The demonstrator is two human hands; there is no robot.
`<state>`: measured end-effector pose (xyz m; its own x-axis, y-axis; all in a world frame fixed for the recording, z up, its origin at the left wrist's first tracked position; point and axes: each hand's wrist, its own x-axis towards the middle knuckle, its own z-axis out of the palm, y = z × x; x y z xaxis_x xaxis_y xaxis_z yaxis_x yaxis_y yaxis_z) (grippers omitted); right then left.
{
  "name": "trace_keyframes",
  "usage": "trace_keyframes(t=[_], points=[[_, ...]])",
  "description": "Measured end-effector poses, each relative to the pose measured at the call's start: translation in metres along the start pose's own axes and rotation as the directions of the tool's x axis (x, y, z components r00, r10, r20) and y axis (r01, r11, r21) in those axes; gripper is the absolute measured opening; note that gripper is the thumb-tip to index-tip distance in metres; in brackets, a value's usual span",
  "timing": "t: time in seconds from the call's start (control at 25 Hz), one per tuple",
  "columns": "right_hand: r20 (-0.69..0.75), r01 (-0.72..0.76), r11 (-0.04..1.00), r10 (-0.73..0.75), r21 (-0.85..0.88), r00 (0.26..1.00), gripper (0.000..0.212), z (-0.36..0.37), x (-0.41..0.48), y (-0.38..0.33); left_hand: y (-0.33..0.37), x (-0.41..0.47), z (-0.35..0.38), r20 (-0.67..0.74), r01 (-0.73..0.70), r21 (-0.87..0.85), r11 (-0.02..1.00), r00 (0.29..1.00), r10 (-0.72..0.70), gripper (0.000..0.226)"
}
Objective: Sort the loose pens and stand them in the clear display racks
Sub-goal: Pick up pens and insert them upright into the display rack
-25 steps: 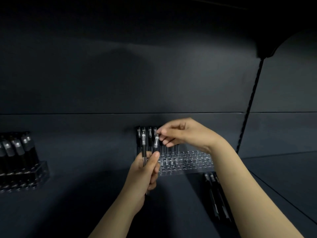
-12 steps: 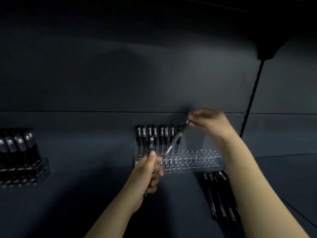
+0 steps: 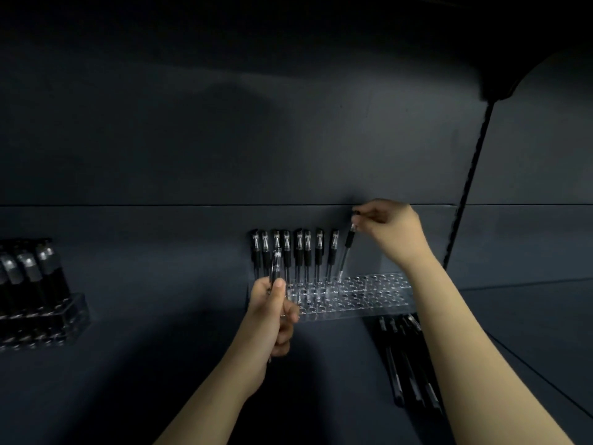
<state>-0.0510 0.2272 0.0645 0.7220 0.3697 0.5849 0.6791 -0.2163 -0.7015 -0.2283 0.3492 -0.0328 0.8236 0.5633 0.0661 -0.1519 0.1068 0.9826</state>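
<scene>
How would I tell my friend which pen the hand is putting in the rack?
Find the clear rack in the middle. A row of pens stands along its back; look at the row's right end. Unlike its upright neighbours, that pen leans, its top pinched by the right hand.

Clear rack (image 3: 378,293), right half: holes stood open from above.
Rack, back left: standing pens (image 3: 298,252) walled the row.
Desk (image 3: 179,300), left of rack: lay open.
Desk, right front: loose pens (image 3: 407,364) lay across.

The dark shelf (image 3: 144,380) carries a clear rack (image 3: 378,293), a second rack (image 3: 64,316) far left, and loose pens (image 3: 407,364) lying right.
</scene>
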Motion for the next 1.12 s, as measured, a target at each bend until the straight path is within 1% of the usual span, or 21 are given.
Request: trace_keyframes(t=[0.08, 0.16, 0.28, 0.36, 0.4, 0.52, 0.64, 0.76, 0.84, 0.96, 1.04, 1.08, 1.12], points=[[0.103, 0.033, 0.997, -0.026, -0.066, 0.994, 0.016, 0.006, -0.004, -0.002, 0.001, 0.001, -0.003, -0.012, 0.006, -0.020, 1.000, 1.000, -0.007, 0.017], [0.155, 0.059, 0.991, -0.041, -0.116, 0.987, 0.017, 0.011, -0.007, -0.002, 0.003, 0.002, -0.004, -0.033, 0.002, -0.036, 0.999, 0.999, -0.003, 0.015], [0.155, 0.081, 0.976, -0.050, -0.201, 0.987, 0.009, 0.013, -0.007, -0.002, 0.005, 0.001, -0.003, -0.078, -0.037, -0.064, 0.997, 0.996, 0.032, 0.008], [0.137, 0.065, 0.968, -0.032, -0.241, 0.990, 0.007, 0.013, -0.005, -0.002, 0.005, 0.000, -0.004, -0.099, -0.067, -0.083, 0.994, 0.993, 0.058, 0.006], [0.126, 0.043, 0.971, -0.013, -0.235, 0.992, 0.007, 0.013, -0.005, -0.001, 0.005, 0.000, -0.004, -0.107, -0.075, -0.093, 0.993, 0.992, 0.065, 0.006], [0.119, -0.042, 0.988, 0.060, -0.147, 0.991, 0.012, 0.011, -0.006, 0.001, 0.008, -0.001, -0.005, -0.105, -0.084, -0.102, 0.991, 0.992, 0.073, 0.008], [0.101, -0.073, 0.989, 0.086, -0.133, 0.991, 0.014, 0.010, -0.007, 0.004, 0.010, -0.006, -0.004, -0.107, -0.104, -0.058, 0.993, 0.989, 0.098, 0.011], [0.098, -0.058, 0.984, 0.075, -0.166, 0.992, 0.014, 0.011, -0.007, 0.003, 0.009, -0.009, -0.004, -0.181, -0.119, 0.040, 0.992, 0.976, 0.124, 0.015], [0.122, -0.044, 0.982, 0.068, -0.183, 0.990, 0.019, 0.011, -0.008, 0.000, 0.010, -0.010, -0.005, -0.196, -0.120, 0.036, 0.992, 0.973, 0.125, 0.015], [0.123, -0.070, 0.985, 0.090, -0.155, 0.988, 0.028, 0.008, -0.009, -0.005, 0.014, -0.012, -0.005, -0.181, -0.127, 0.006, 0.992, 0.975, 0.126, 0.015], [0.088, -0.044, 0.986, 0.058, -0.160, 0.994, 0.025, 0.008, -0.009, -0.012, 0.016, -0.013, -0.005, -0.161, -0.137, -0.007, 0.991, 0.978, 0.134, 0.014], [0.084, -0.017, 0.991, 0.028, -0.135, 0.996, 0.021, 0.009, -0.010, -0.017, 0.017, -0.014, -0.005, -0.146, -0.140, -0.013, 0.990, 0.980, 0.136, 0.013], [0.117, 0.007, 0.998, 0.001, -0.064, 0.993, 0.017, 0.012, -0.012, -0.024, 0.017, -0.014, -0.004, -0.131, -0.140, -0.019, 0.990, 0.982, 0.137, 0.013]])
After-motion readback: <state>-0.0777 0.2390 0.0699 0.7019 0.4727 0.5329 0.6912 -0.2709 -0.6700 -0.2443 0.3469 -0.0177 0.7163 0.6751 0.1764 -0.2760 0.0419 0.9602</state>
